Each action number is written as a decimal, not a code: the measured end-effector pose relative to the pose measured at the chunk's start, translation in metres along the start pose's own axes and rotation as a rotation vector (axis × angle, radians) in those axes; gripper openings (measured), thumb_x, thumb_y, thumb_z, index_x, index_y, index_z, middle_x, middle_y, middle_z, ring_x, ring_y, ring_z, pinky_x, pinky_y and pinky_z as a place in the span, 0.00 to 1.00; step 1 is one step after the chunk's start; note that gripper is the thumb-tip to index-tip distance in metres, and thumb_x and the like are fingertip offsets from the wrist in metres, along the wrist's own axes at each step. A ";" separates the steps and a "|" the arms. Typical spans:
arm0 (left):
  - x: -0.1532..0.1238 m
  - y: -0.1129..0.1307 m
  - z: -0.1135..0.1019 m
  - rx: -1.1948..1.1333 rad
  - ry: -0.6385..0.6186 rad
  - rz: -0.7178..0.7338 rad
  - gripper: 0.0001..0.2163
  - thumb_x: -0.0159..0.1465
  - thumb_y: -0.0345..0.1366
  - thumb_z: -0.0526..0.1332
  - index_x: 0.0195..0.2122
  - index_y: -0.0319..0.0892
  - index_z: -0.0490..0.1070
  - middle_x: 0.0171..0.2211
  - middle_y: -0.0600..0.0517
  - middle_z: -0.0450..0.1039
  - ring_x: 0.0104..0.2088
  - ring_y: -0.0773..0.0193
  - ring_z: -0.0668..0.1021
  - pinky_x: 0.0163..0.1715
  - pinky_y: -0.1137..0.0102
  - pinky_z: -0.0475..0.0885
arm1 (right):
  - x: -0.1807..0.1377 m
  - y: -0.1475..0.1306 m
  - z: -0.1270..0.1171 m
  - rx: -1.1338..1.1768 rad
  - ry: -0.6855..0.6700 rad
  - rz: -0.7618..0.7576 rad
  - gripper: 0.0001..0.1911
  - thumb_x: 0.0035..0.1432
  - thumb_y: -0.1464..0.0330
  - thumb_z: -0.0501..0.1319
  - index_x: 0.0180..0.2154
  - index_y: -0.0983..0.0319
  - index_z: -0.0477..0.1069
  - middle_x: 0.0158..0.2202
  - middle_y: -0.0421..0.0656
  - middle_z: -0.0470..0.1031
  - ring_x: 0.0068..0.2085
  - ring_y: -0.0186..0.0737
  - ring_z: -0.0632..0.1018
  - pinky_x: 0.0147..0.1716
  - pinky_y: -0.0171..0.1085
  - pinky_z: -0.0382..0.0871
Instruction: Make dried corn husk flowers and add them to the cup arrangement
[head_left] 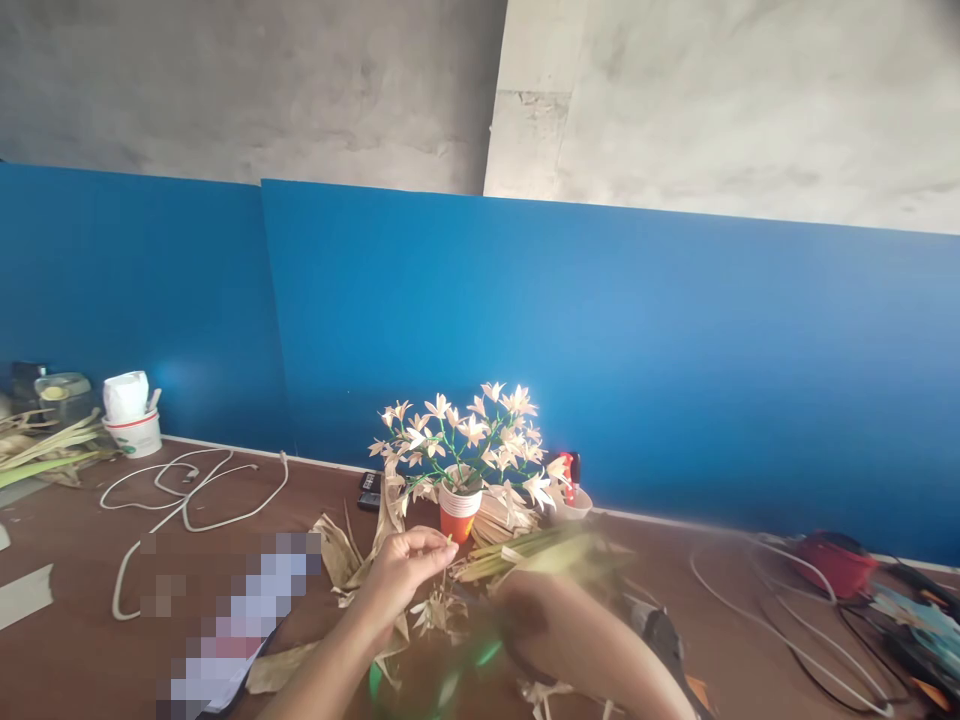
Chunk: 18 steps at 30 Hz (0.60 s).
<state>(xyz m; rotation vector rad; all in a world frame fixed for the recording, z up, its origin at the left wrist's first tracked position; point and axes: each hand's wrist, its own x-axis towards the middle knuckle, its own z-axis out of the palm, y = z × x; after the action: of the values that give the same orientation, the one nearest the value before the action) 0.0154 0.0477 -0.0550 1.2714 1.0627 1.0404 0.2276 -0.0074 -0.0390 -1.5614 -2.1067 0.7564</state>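
My left hand is closed in a pinch, its thumb and index finger together. A tiny yellowish-green tip shows at the fingertips, too small to name. Just below hangs or lies a pale husk flower; whether it joins what I pinch is unclear. My right hand is smeared by motion, its fingers hidden, close to the green and yellow husk leaves. Beyond both hands, an orange and white paper cup holds several cream flowers on green stems. A blurred green strand shows between my forearms.
Dry husks lie around the cup. A white cable loops on the left, near a white tub. At right are more cables and a red object. A blue panel stands behind the brown table.
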 end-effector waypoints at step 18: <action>-0.005 -0.001 0.007 -0.032 -0.047 -0.040 0.13 0.46 0.46 0.70 0.24 0.41 0.79 0.37 0.50 0.74 0.40 0.57 0.74 0.41 0.69 0.66 | 0.002 -0.007 0.006 0.070 0.023 0.018 0.12 0.41 0.76 0.60 0.30 0.59 0.78 0.24 0.37 0.75 0.25 0.33 0.68 0.28 0.32 0.61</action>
<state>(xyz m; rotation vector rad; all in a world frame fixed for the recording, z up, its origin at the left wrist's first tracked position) 0.0214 0.0410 -0.0554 1.2383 1.0277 0.9885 0.2188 -0.0084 -0.0389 -1.5461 -2.0301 0.8057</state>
